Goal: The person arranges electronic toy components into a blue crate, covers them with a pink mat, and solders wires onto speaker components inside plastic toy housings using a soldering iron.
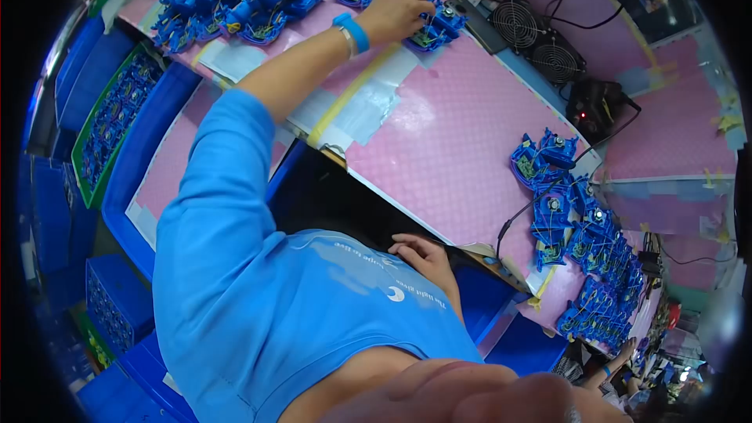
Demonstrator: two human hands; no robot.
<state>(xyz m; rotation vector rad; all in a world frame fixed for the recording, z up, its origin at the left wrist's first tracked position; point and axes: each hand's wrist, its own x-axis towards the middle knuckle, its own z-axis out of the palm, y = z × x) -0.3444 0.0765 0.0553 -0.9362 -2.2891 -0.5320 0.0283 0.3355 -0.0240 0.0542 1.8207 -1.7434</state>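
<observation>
My left hand (395, 12), with a blue band on its wrist, reaches to the far edge of the bench. Its bent fingers close on a blue plastic housing (431, 35) with wires and a small circuit board; the fingertips are partly hidden. More blue housings (258, 0) lie in a dense group to the left of that hand. My right hand (423, 254) rests near my belly at the bench's front edge. Its fingers are loosely bent and apart, with nothing visible in them.
The bench (446, 125) has a pink checked cover. Two round fans (517, 22) and a black device with a red light (595, 106) stand at the back. More wired blue housings (583, 227) line the right side, crossed by a black cable. A green-rimmed crate (86, 164) stands at left.
</observation>
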